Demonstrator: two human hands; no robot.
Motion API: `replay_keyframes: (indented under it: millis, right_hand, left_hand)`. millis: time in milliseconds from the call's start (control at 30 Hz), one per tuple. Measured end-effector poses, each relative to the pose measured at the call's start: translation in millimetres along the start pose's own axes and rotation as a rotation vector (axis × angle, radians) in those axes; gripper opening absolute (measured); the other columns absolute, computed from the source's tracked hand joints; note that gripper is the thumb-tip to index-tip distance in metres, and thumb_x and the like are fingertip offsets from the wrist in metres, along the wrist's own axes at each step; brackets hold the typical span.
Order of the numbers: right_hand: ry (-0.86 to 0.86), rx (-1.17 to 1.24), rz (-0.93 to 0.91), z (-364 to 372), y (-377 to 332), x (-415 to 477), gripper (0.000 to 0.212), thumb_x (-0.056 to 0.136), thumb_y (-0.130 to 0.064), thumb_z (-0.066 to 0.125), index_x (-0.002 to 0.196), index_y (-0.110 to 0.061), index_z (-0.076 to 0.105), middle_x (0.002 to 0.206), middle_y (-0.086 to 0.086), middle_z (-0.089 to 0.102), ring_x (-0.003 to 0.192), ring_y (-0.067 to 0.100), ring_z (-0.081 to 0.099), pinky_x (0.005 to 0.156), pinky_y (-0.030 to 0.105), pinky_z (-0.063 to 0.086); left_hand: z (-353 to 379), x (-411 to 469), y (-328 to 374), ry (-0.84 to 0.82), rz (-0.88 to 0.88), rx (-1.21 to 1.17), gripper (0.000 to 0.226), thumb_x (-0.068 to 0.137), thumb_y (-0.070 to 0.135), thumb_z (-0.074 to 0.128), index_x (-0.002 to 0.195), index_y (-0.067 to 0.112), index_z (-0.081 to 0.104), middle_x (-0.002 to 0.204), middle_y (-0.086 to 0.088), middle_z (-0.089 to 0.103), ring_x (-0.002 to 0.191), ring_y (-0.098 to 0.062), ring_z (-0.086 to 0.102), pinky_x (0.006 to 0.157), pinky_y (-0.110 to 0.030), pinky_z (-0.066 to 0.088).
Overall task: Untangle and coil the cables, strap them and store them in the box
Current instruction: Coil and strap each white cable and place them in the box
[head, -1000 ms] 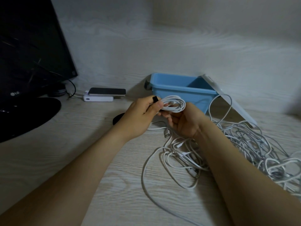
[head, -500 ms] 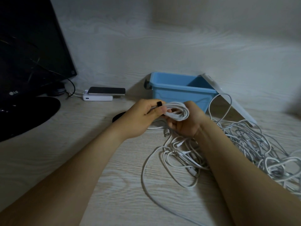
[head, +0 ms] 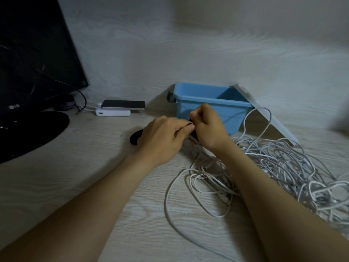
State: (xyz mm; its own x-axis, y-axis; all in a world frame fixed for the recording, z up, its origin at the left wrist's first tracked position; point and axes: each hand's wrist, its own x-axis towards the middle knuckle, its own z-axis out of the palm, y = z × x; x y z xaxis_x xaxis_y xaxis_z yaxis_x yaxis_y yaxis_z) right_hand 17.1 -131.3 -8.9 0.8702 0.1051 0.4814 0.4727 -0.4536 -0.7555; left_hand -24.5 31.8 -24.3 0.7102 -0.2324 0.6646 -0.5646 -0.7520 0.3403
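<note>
Just in front of the blue box (head: pixel 211 100), in the head view, both hands are held close together above the worktop (head: pixel 75 186). A black strap (head: pixel 190 122) is pinched between them. One end is held by the curled fingers of the left hand (head: pixel 164 138). The other part is nipped by the bent fingers and thumb of the right hand (head: pixel 209 127).

A coiled cable (head: pixel 193 140) is mostly hidden under the hands. Only a few white loops are seen below the right hand, so how neat the coil is cannot be told. The box is open, and its lid (head: pixel 272 120) is leaned against its right side.

To the front and right of the box, a big pile of tangled cables (head: pixel 279 167) is spread on the worktop. One long loop is raised beside the box's right front corner. To the front and left of the box, a spare strap (head: pixel 136 137) is laid flat. Further left of the box, a phone (head: pixel 123 105) is set on top of a white power bank (head: pixel 113 112).

The coil is judged to be at the strapping step. To do it well, the loops should be squeezed flat together so none can slip out. The strap should be pulled snug round the middle of the coil, not near an edge. Its end should then be pressed down firmly onto itself. Before the coil is moved to the box, it should be checked that no other cable from the pile is caught in it.
</note>
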Motion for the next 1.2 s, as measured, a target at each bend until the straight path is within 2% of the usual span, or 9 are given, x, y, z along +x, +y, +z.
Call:
replay_keyframes:
  millis: [100, 200, 400, 500, 633, 733, 833, 967, 1200]
  right_hand:
    - [0.021, -0.007, -0.066, -2, -3, 0, 0.019, 0.107, -0.014, 0.052, 0.088, -0.018, 0.049, 0.071, -0.001, 0.061, 0.058, 0.006, 0.059, 0.055, 0.026, 0.048]
    - [0.038, -0.014, -0.117, -3, 0, 1, 0.017, 0.105, -0.016, 0.057, 0.088, -0.019, 0.055, 0.073, 0.003, 0.069, 0.061, 0.017, 0.066, 0.054, 0.031, 0.051]
    - [0.005, -0.001, -0.16, 2, 3, -4, 0.015, 0.097, -0.027, 0.065, 0.088, -0.016, 0.07, 0.079, -0.003, 0.075, 0.064, 0.015, 0.07, 0.065, 0.05, 0.06]
    - [0.042, 0.003, -0.161, 3, 4, -5, 0.014, 0.097, -0.023, 0.066, 0.087, -0.015, 0.071, 0.078, -0.005, 0.073, 0.069, 0.015, 0.071, 0.067, 0.05, 0.059]
    - [0.056, -0.054, -0.167, 1, 5, -5, 0.012, 0.098, -0.019, 0.068, 0.088, -0.013, 0.072, 0.081, -0.003, 0.074, 0.078, 0.014, 0.07, 0.077, 0.046, 0.057]
    - [0.062, -0.057, -0.158, 3, 4, -6, 0.012, 0.099, -0.018, 0.067, 0.089, -0.014, 0.071, 0.079, -0.002, 0.074, 0.069, 0.015, 0.07, 0.067, 0.043, 0.058]
    - [0.045, 0.025, -0.117, 6, 4, -5, 0.015, 0.099, -0.019, 0.067, 0.086, -0.016, 0.071, 0.074, -0.002, 0.074, 0.06, 0.014, 0.069, 0.06, 0.04, 0.058]
    - [0.04, 0.107, -0.051, 8, 6, -3, 0.015, 0.1, -0.017, 0.067, 0.087, -0.012, 0.074, 0.076, 0.001, 0.076, 0.062, 0.015, 0.071, 0.062, 0.04, 0.059]
    - [0.031, 0.178, 0.075, 7, 17, -1, 0.019, 0.099, -0.018, 0.069, 0.082, -0.012, 0.074, 0.073, 0.008, 0.076, 0.061, 0.024, 0.072, 0.063, 0.046, 0.06]
  left_hand:
    - [-1, 0, 5, 0.129, -0.085, -0.218, 0.019, 0.099, 0.046, 0.067, 0.099, 0.035, 0.083, 0.085, 0.018, 0.078, 0.081, -0.003, 0.072, 0.07, -0.038, 0.057]
    - [-3, 3, 7, 0.179, -0.177, -0.396, 0.007, 0.09, 0.036, 0.082, 0.091, 0.029, 0.085, 0.083, 0.02, 0.078, 0.082, 0.002, 0.074, 0.076, -0.035, 0.06]
    - [-2, 5, -1, 0.038, -0.179, -0.346, 0.015, 0.099, 0.031, 0.071, 0.095, 0.024, 0.083, 0.089, 0.006, 0.073, 0.087, -0.007, 0.068, 0.081, -0.029, 0.053]
    - [-2, 4, 1, -0.039, -0.148, -0.292, 0.022, 0.106, 0.028, 0.061, 0.095, 0.023, 0.079, 0.088, 0.006, 0.064, 0.087, -0.006, 0.062, 0.077, -0.021, 0.045]
    - [-1, 5, 0, -0.086, -0.199, -0.291, 0.025, 0.107, 0.03, 0.059, 0.097, 0.019, 0.079, 0.089, 0.004, 0.069, 0.086, -0.007, 0.064, 0.076, -0.029, 0.05]
    - [-2, 5, 0, -0.027, -0.34, -0.473, 0.015, 0.099, 0.032, 0.072, 0.097, 0.022, 0.083, 0.082, 0.009, 0.078, 0.072, 0.0, 0.069, 0.063, -0.018, 0.049]
    - [-2, 4, 0, 0.13, -0.415, -0.591, 0.011, 0.089, 0.027, 0.084, 0.091, 0.019, 0.077, 0.078, 0.001, 0.079, 0.068, -0.012, 0.075, 0.054, -0.022, 0.051]
    - [-2, 5, -1, 0.135, -0.303, -0.492, 0.01, 0.089, 0.028, 0.084, 0.088, 0.023, 0.076, 0.077, 0.001, 0.077, 0.071, -0.015, 0.076, 0.068, -0.04, 0.062]
    - [-6, 4, 1, 0.039, -0.079, -0.275, 0.015, 0.099, 0.036, 0.072, 0.098, 0.026, 0.082, 0.085, 0.019, 0.076, 0.08, 0.004, 0.069, 0.074, -0.023, 0.051]
